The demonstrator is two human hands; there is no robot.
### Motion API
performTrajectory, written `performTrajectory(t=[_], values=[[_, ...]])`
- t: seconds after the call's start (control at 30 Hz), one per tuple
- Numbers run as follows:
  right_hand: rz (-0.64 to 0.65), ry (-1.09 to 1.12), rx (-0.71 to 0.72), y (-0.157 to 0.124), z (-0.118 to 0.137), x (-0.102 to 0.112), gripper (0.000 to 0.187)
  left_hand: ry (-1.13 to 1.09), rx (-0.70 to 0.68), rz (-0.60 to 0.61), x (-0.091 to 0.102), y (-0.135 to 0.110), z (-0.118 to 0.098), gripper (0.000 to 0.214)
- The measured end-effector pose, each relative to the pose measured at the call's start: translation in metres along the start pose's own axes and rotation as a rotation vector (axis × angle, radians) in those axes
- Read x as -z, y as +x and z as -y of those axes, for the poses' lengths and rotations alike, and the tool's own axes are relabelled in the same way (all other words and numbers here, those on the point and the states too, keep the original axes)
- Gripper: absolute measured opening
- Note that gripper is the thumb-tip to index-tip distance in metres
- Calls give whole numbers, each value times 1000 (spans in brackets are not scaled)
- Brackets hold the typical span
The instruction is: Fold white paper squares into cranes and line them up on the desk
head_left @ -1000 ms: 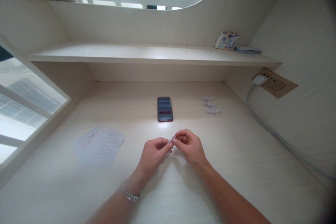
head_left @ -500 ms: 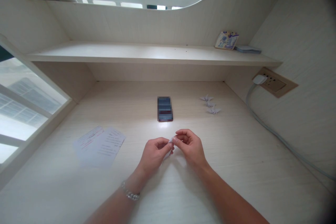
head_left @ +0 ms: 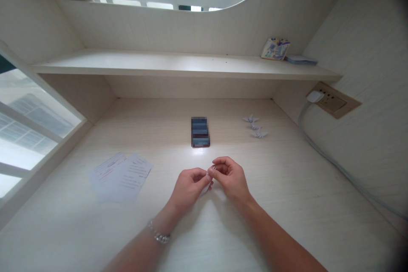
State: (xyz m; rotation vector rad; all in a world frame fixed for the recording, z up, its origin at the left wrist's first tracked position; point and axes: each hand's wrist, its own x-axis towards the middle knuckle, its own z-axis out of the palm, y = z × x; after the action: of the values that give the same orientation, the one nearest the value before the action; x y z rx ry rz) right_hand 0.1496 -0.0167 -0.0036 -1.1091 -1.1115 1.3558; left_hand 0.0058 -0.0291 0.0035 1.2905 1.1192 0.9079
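Between my two hands is a small folded piece of white paper, mostly hidden by the fingers. My left hand pinches it between thumb and fingers, and its lower end sticks out below. With thumb and forefinger, my right hand grips the upper end; its other fingers are curled. The fingertips of both hands nearly meet. Beyond the right hand, three folded paper cranes stand in a short row on the desk.
A phone lies beyond my hands. Two written sheets of paper overlap at the left. Above the desk's back runs a shelf with a small printed packet. A grey cable hangs from the wall socket at the right.
The fingers have shifted slightly around the folded paper, with the right thumb and fingertips a little further left. Everything else on the desk stays in place.
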Motion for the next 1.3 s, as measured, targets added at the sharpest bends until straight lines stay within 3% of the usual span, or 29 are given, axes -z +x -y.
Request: performTrajectory(t=[0.33,0.53,0.67,0.77,0.9,1.0,1.1,1.3], values=[[-2,94,-36,1,4,0,25,-48,59,15,0,2,5,29],[15,-28,-26,1,2,1,30,-2,25,-18,1,1,3,29],[-69,-102,19,2,2,2,24,-54,57,8,1,1,5,26],[-126,-40,49,3,4,4,27,-102,84,0,2,3,6,27],[-10,-51,18,3,4,4,32,-25,44,-48,4,3,5,25],[-10,-109,17,3,1,4,26,26,19,-82,6,3,5,24],[-15,-102,4,3,-1,5,27,20,13,-155,7,5,6,23],[119,-286,-23,1,0,5,21,-42,-70,-266,5,5,9,27]])
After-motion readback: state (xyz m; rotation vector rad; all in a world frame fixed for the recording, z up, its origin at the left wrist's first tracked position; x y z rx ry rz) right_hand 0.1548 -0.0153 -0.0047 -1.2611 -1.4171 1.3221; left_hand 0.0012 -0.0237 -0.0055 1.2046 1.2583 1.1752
